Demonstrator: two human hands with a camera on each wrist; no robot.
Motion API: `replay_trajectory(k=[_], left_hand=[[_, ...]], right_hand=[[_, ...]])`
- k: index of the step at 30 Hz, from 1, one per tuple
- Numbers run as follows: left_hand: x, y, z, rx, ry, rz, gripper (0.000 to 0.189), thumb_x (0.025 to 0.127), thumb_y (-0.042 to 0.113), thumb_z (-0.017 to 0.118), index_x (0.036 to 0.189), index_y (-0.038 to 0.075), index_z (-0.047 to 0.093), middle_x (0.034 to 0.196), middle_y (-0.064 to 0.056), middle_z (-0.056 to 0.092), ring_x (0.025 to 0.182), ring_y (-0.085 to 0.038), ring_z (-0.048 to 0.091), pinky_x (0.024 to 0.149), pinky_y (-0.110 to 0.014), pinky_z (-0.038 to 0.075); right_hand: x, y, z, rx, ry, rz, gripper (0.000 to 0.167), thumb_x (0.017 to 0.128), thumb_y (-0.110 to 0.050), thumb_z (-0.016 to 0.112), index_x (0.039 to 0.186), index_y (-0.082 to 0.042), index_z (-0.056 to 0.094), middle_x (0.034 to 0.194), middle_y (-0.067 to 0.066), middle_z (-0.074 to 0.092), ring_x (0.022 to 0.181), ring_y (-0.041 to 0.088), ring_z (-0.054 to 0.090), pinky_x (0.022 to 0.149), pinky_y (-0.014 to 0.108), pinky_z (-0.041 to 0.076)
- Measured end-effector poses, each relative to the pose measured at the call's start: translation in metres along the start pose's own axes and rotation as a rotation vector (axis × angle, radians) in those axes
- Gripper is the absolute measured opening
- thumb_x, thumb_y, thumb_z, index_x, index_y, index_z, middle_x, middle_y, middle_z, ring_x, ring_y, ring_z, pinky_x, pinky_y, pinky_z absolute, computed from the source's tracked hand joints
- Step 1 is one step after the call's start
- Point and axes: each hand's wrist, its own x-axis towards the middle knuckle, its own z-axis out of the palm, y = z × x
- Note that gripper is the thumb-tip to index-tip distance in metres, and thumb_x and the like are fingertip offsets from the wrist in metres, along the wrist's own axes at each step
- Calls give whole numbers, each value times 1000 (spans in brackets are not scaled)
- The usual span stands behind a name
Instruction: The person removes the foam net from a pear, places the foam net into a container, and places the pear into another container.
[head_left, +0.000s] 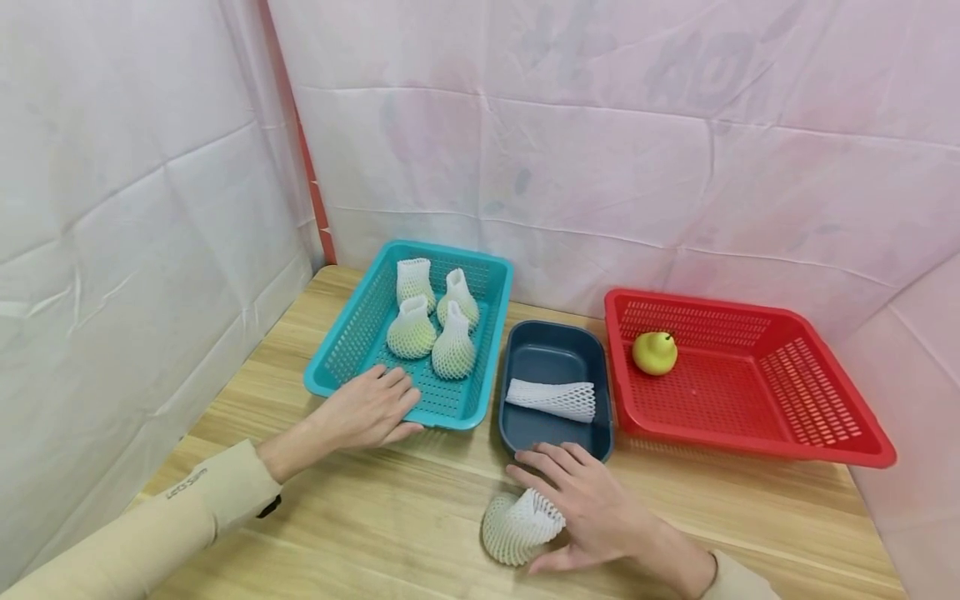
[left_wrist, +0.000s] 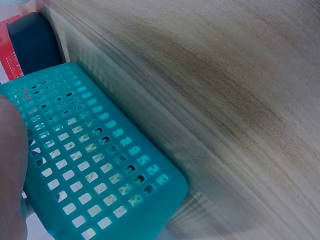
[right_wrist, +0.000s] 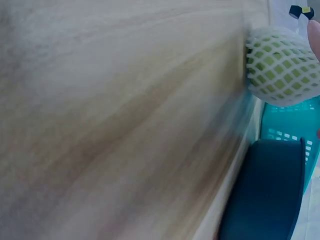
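My left hand grips the near rim of a teal basket, fingers over the edge and thumb outside; its fingertips are hidden. In the basket stand several pears in white foam nets. On the table, a pear in a foam net lies tilted, the net's loose end toward my right hand. That hand's fingers are spread around the loose end, with the thumb low beside it; I cannot tell whether they touch. The right wrist view shows the netted pear close up.
Between the baskets sits a dark blue tray holding one flat foam net. A red basket at the right contains a bare yellow-green pear. Pale cloth sheets hang behind and beside the wooden table.
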Motion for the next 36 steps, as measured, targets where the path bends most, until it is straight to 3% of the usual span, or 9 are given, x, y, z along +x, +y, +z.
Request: replay_trajectory(k=[4,8,19,25,31,36], left_hand=[[0,0,-2,4,-17,0,47,107,56,46,87,13,47,77,1,47,76,-19,42,72,-30,36],[1,1,-2,4,-22,-2,46,104,56,54,88,13,47,77,1,46,76,-19,41,72,-30,35],[0,0,-2,3,-14,-2,49,110,57,40,87,13,46,77,1,47,76,-19,42,72,-30,36],[0,0,0,9,-3,1,49,110,57,40,87,13,47,77,1,48,76,-19,43,72,-30,36],[0,0,1,15,10,5,50,111,56,37,87,13,46,77,1,48,76,-19,42,71,-30,36],[0,0,1,16,7,6,53,113,56,27,87,13,46,77,1,48,75,-19,43,71,-30,36]], right_hand=[[0,-3,6,28,19,4,103,70,-96,62,138,-18,65,129,1,68,113,18,61,94,36,47],[-2,-6,12,53,-8,1,96,70,-94,64,132,-22,66,122,-5,67,108,14,59,90,33,47],[-4,-6,20,29,25,-88,78,79,-85,64,123,-21,67,108,-7,66,99,12,58,88,31,45],[-3,-4,20,27,54,-125,72,81,-80,64,120,-19,69,105,-9,68,96,12,58,86,31,45],[-2,-2,21,59,100,-131,67,81,-76,67,116,-20,70,100,-9,70,93,13,60,84,31,47],[-2,-1,20,98,122,-129,51,83,-70,70,109,-26,70,95,-12,70,90,12,61,83,31,48]])
